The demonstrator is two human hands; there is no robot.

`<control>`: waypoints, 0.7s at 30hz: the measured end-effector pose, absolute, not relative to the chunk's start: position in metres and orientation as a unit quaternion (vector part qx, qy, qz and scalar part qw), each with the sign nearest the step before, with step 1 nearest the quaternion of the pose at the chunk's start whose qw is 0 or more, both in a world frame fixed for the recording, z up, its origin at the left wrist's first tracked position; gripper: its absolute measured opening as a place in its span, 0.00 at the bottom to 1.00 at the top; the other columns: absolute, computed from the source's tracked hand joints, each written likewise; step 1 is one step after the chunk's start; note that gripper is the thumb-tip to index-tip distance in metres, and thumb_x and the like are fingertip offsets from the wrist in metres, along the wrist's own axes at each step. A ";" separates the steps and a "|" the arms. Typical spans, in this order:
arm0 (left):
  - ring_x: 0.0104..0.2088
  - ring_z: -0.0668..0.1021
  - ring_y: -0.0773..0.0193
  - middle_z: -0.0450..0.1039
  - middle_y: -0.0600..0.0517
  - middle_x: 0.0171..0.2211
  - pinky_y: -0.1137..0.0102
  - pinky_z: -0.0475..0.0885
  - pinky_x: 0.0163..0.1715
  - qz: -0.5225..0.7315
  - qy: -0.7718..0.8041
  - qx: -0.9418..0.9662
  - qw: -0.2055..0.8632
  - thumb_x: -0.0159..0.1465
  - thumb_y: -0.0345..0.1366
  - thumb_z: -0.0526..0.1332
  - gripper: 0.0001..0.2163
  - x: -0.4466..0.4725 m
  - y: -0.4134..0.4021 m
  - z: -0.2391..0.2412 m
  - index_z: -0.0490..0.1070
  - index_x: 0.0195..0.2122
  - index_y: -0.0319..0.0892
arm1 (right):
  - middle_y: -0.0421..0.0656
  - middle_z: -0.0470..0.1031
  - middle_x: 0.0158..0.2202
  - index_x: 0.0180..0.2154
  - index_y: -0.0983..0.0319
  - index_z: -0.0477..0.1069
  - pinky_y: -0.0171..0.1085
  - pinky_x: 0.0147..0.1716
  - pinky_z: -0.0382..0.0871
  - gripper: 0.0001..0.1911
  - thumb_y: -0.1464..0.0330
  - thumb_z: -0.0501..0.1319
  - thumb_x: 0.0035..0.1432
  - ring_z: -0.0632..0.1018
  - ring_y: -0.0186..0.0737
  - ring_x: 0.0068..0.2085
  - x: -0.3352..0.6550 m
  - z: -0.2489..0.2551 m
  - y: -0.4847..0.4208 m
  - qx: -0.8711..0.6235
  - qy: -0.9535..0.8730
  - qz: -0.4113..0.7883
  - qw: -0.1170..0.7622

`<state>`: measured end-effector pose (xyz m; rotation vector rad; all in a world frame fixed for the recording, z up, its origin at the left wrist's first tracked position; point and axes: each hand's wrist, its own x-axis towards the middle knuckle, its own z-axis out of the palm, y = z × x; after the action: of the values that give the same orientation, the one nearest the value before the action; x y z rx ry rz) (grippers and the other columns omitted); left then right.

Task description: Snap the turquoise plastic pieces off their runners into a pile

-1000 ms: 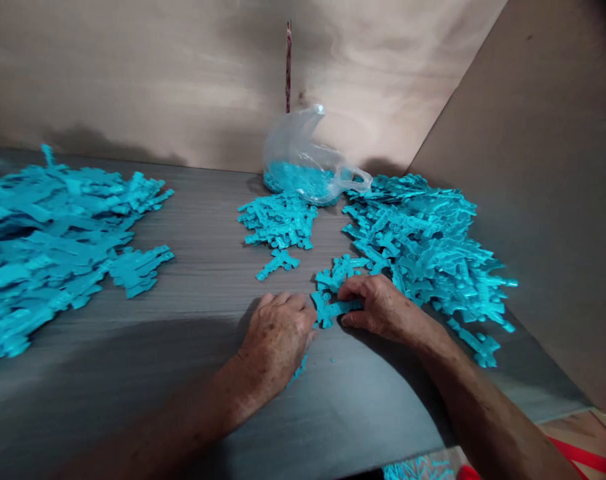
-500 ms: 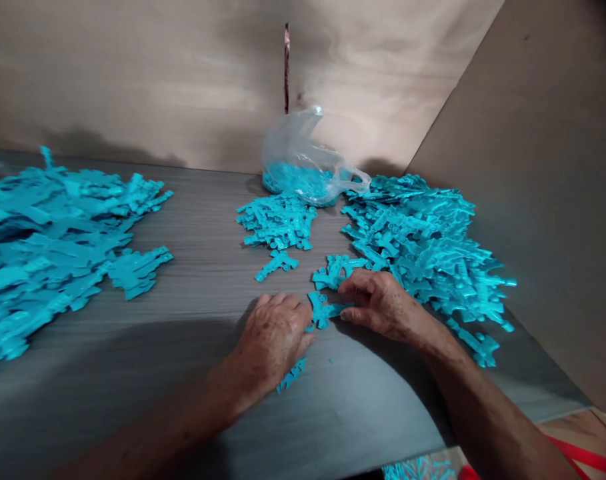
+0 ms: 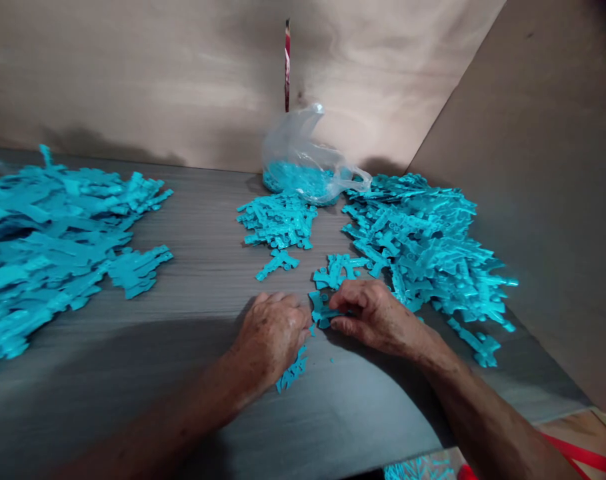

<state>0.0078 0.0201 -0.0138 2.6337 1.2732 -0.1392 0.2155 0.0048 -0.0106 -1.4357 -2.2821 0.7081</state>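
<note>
Turquoise piece [image 3: 321, 312] in the right hand [image 3: 375, 315], any lettering illegible.

Turquoise piece [image 3: 321, 311] — flat, flared end leftward, other end among right-hand fingers [image 3: 347, 325]

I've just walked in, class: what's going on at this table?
A person's right hand pinches one end of a turquoise piece. The left hand is close to its other end, fingertips hidden. Small scraps lie beside the left hand. A big pile lies to the left, a second pile to the right, and a smaller pile sits in front of a clear bag holding turquoise bits.
</note>
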 end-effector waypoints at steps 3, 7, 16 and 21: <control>0.42 0.77 0.48 0.77 0.45 0.38 0.55 0.67 0.41 -0.043 0.404 0.911 0.066 0.66 0.31 0.56 0.07 0.009 0.019 -0.016 0.74 0.36 0.41 | 0.39 0.76 0.32 0.35 0.60 0.75 0.33 0.32 0.62 0.04 0.72 0.64 0.55 0.74 0.36 0.34 0.204 -0.009 0.000 -0.478 -0.830 0.248 0.143; 0.41 0.75 0.49 0.75 0.45 0.37 0.55 0.66 0.41 -0.020 0.367 0.930 0.021 0.67 0.28 0.53 0.08 0.005 0.018 -0.024 0.72 0.36 0.40 | 0.40 0.76 0.32 0.32 0.60 0.75 0.34 0.31 0.59 0.01 0.71 0.64 0.54 0.74 0.37 0.33 0.195 -0.012 -0.002 -0.471 -0.851 0.205 0.111; 0.39 0.73 0.53 0.73 0.47 0.34 0.58 0.65 0.40 0.023 0.356 0.934 0.012 0.68 0.27 0.52 0.09 0.001 0.018 -0.026 0.70 0.34 0.41 | 0.43 0.76 0.33 0.33 0.62 0.76 0.34 0.33 0.62 0.07 0.74 0.59 0.60 0.74 0.37 0.34 0.189 -0.023 -0.002 -0.454 -0.856 0.188 0.164; 0.37 0.74 0.58 0.74 0.50 0.34 0.63 0.65 0.39 0.048 0.389 0.918 0.068 0.69 0.29 0.53 0.10 0.000 0.025 -0.020 0.72 0.33 0.42 | 0.38 0.73 0.28 0.30 0.61 0.73 0.33 0.32 0.62 0.07 0.74 0.58 0.58 0.71 0.33 0.30 0.197 -0.017 0.001 -0.482 -0.783 0.312 0.237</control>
<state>0.0001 0.0246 -0.0196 2.7646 1.1709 0.1432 0.1972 0.0006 -0.0172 -1.3220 -2.1471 0.8556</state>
